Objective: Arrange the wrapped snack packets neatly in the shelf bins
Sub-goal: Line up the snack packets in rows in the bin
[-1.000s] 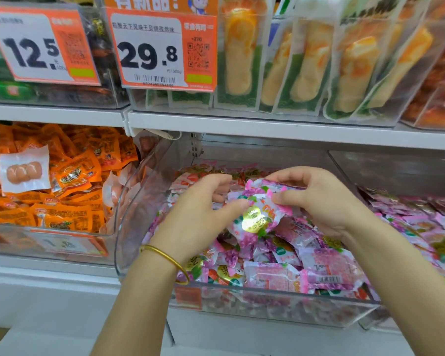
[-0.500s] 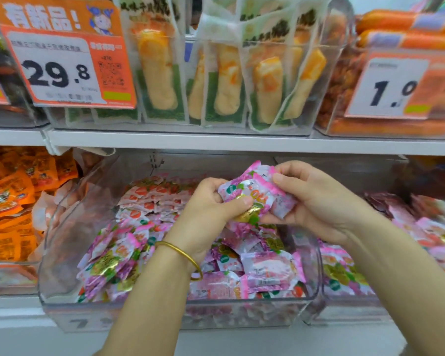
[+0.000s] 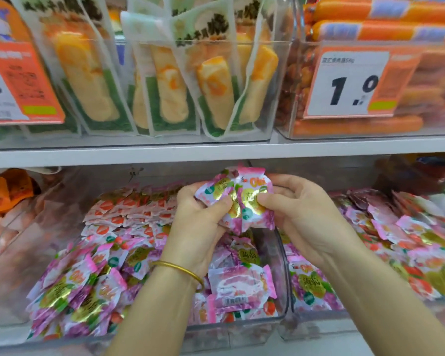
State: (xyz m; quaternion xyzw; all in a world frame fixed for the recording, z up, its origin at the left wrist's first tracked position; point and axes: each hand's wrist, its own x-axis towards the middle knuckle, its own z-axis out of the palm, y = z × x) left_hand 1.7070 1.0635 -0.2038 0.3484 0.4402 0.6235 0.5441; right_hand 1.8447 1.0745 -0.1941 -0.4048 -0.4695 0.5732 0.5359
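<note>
The packets have lifted higher at frame centre. The left hand and right hand pinch them between their fingers, likely squaring a stack.

Just under the white shelf board, the held packets are pink and white with a shiny gold oval, small green dots and orange lettering. Lower beneath the board, the binned packets repeat that pink, purple, gold and green, while the rear rows are white with orange-red marks. The bangle is gold. Above the board, the pouches show yellow-orange on green, the price tag is orange and white with black digits, and the sausages are orange with blue-violet bands.
</note>
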